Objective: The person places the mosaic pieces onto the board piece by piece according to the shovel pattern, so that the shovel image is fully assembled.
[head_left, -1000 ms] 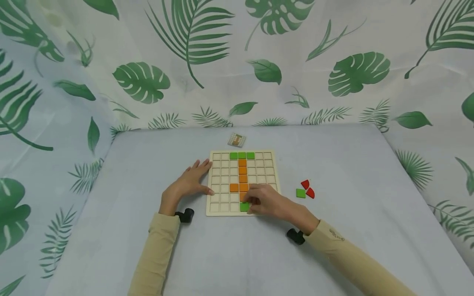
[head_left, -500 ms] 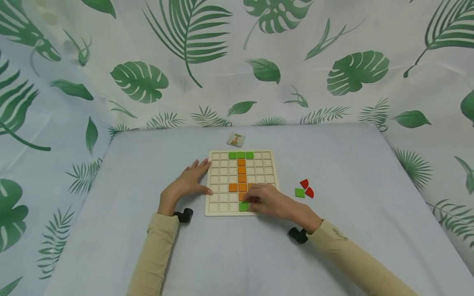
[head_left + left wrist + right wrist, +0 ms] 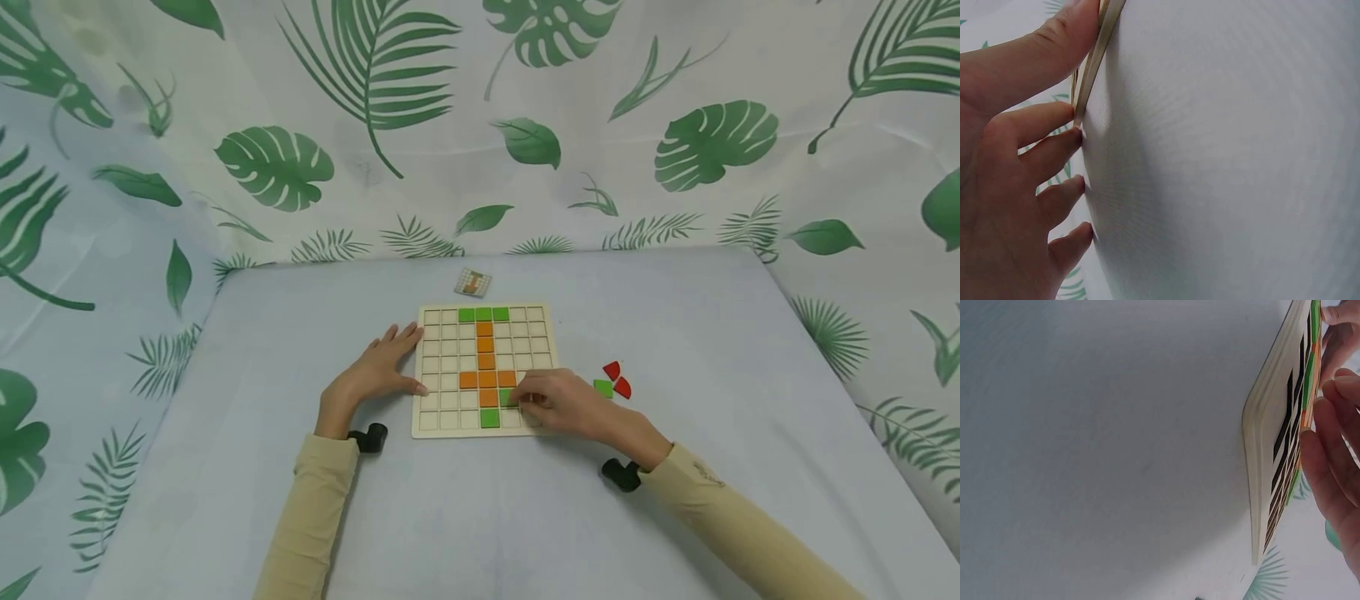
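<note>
A pale square grid board [image 3: 438,433] lies flat on the table. In the head view its cells hold a column of orange tiles [image 3: 486,362], with an orange tile on either side lower down. Green tiles [image 3: 483,314] fill part of the top row, and another green tile [image 3: 490,418] sits below the column. My right hand [image 3: 562,400] bends over the board, its fingertips on a green square tile [image 3: 507,397] right of the lowest orange one. The tile's right part is hidden. My left hand [image 3: 375,369] is spread, thumb and fingers touching the board's left edge, also in the left wrist view.
A loose green tile [image 3: 603,388] and two red quarter-round pieces [image 3: 622,387] lie right of the board, near my right hand. Behind the board is a small pattern card [image 3: 473,282]. Leaf-printed cloth [image 3: 525,192] rises along the table's back and sides.
My right hand has shifted a little to the right across the board, uncovering the green tile beside the lowest orange one. My left hand has stayed at the board's edge.
</note>
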